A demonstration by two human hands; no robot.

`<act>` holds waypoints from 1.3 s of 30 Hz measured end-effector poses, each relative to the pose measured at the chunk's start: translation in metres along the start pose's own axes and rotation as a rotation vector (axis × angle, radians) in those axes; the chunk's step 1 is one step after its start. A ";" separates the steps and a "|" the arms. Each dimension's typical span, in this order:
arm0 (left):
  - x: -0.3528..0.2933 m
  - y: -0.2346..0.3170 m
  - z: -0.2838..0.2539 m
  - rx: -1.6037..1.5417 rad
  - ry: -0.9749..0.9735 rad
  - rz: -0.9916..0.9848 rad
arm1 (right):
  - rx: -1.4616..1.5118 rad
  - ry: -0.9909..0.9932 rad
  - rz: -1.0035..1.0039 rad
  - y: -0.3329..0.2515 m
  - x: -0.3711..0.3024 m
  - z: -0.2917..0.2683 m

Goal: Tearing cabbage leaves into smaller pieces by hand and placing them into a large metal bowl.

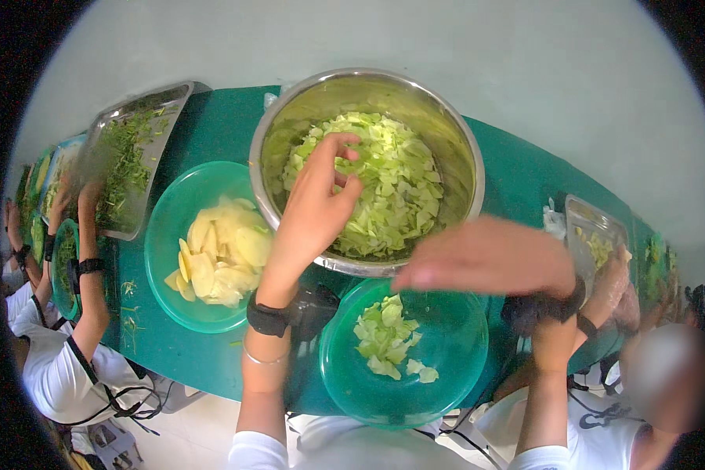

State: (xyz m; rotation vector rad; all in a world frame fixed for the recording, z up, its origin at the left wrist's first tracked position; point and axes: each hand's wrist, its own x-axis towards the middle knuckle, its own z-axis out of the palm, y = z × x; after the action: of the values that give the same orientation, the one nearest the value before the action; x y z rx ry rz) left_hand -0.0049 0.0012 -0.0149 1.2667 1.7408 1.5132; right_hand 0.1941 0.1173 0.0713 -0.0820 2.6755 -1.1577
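The wall of the steel bowl (460, 149) blocks a low sideways pass. Above it, the left hand (321, 194) takes up part of the opening; the right hand (489, 257) covers the front-right rim. Green bowls crowd its left (163, 258) and front (456, 352). Bare bench (517, 168) leaves passage toward the right-hand tray (582, 215).

"What is worn nearest?"
"White sleeves (256, 452) are seen, left and right."
"And farther off?"
"Black bands (267, 319) with dark modules (315, 308) are strapped on both sides; on the left, a thin bangle (263, 362) is worn nearer."
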 end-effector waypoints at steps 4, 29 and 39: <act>0.000 -0.003 0.002 0.026 -0.018 -0.021 | -0.436 0.173 0.200 0.036 0.016 -0.004; 0.003 0.001 0.004 0.102 -0.025 0.003 | -0.232 0.076 0.081 0.090 0.055 0.017; 0.004 0.001 0.002 0.063 -0.039 0.003 | -0.236 0.481 0.099 0.080 0.057 0.014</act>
State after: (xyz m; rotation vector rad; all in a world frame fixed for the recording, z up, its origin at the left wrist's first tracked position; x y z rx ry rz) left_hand -0.0046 0.0061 -0.0141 1.3215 1.7752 1.4356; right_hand 0.1448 0.1549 -0.0065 0.3279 3.1808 -0.9185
